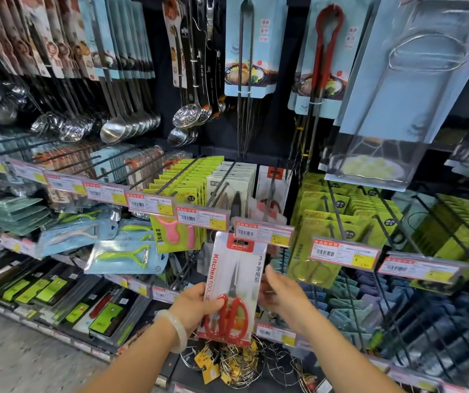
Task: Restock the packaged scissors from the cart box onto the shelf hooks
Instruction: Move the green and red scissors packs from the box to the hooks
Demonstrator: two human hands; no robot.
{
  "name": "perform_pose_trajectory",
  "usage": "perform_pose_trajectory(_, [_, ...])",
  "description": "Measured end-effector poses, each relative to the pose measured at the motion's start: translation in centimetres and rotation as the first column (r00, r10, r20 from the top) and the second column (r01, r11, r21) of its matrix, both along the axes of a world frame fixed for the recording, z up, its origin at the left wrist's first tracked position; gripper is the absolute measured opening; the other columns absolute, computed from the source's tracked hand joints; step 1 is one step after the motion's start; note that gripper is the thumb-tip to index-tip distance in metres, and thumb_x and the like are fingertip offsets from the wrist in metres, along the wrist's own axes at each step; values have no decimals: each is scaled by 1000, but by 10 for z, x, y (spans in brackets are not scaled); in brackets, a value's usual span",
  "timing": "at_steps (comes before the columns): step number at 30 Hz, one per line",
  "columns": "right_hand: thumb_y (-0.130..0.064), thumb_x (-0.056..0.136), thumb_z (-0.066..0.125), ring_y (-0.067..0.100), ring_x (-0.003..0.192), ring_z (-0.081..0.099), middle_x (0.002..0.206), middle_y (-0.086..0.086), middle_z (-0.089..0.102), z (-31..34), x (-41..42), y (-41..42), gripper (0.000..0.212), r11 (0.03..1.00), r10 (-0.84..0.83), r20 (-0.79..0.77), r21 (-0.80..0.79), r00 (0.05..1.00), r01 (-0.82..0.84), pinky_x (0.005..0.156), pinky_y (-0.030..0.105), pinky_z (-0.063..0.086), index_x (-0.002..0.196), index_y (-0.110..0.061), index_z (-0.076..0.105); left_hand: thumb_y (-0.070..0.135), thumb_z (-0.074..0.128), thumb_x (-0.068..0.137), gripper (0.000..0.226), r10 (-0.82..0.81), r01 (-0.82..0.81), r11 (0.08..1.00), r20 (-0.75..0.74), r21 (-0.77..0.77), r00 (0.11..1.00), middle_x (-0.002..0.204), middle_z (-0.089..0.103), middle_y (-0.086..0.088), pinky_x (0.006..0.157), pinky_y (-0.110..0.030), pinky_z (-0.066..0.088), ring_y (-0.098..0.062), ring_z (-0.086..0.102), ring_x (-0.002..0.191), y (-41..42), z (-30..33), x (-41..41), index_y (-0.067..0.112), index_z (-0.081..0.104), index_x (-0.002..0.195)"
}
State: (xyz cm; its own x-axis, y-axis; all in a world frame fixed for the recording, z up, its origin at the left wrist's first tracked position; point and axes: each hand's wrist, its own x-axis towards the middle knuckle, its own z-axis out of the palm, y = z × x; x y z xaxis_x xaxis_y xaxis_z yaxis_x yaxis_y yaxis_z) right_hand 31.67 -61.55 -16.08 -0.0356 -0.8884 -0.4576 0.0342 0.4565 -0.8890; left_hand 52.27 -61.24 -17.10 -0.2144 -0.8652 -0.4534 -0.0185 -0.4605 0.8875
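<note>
While we are standing close at the display, our left hand (196,303) is gripping the packaged scissors (231,287) at its lower left edge, thumb curled over the front of the card beside the red handles. Our right hand (281,293) is pinching the card's right edge, fingers curled along it. A pale bangle (172,330) is sitting on our left wrist. We are holding the pack upright, its red top header touching the lower edge of a price tag (263,233) on the hook rail; whether its hanging hole is on a hook we cannot tell.

Below our hands, a tangle of wire racks with yellow tags (227,361) is lying on the bottom shelf. Left of the pack, green peelers in blue packs (127,258) are hanging just beside a pink peeler pack (178,234). Behind the price tag, more scissor packs (271,191) are hanging on a hook, with lime-green cards (332,211) to their right. Farther up, steel ladles (119,126) and red tongs (325,46) are hanging on the back wall.
</note>
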Motion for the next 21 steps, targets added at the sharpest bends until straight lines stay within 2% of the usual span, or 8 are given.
perform_pose_trajectory(1, [-41,90,55,24,95,67,106,5,70,-2,3,6,34,996,85,11,-29,996,-85,89,40,55,110,-15,61,1,65,84,27,2,-2,1000,-3,-2,1000,107,70,-18,95,-54,49,-38,64,103,-1,0,-4,9,60,108])
perform_pose_trajectory(3, [-32,86,64,19,97,68,104,1,71,-6,8,13,16,978,158,-121,-116,980,-172,84,38,57,101,-25,62,0,65,84,29,17,-17,1000,-15,-7,1000,108,68,-20,93,-52,50,-39,64,103,-3,0,-12,7,59,111])
perform_pose_trajectory(5, [-21,85,67,13,93,69,97,-5,71,-6,8,15,12,965,96,-197,-223,976,-139,74,27,59,92,-29,62,-2,64,84,29,29,-29,999,-10,-40,1000,105,69,-19,87,-46,54,-36,65,100,-4,0,-20,5,59,112])
perform_pose_trajectory(7, [-17,86,65,7,88,67,92,-8,69,-2,5,16,11,949,24,-243,-301,970,-99,67,17,56,87,-28,61,-1,64,84,27,32,-30,995,17,-100,999,96,71,-9,74,-31,58,-23,67,90,-6,3,-27,7,61,109])
perform_pose_trajectory(10, [-17,88,62,9,88,65,92,-6,68,6,-2,11,5,920,-48,-319,-384,947,-83,72,19,56,87,-22,60,1,66,83,23,37,-27,982,51,-188,998,91,70,0,62,-16,56,-11,67,82,-14,12,-37,12,63,103])
perform_pose_trajectory(13, [-14,90,60,10,93,63,96,-9,65,16,-7,3,13,909,-92,-299,-416,950,-43,81,25,54,97,-24,59,4,66,84,18,41,-29,972,47,-233,998,88,71,1,61,-15,56,-9,67,80,-21,20,-47,16,64,97])
perform_pose_trajectory(16, [-16,90,59,6,90,60,95,-10,63,14,-10,0,12,918,-95,-362,-393,927,-60,73,12,49,101,-22,57,5,65,85,17,17,-6,976,49,-217,999,85,71,4,59,-15,55,-8,67,79,-22,17,-52,20,64,93])
perform_pose_trajectory(21, [-20,91,58,12,92,64,100,0,66,3,-10,0,17,945,-76,-399,-321,914,-61,68,13,50,106,-11,61,4,64,85,16,31,-23,988,49,-153,998,90,73,-7,55,-22,56,-17,69,78,-21,5,-53,16,65,95])
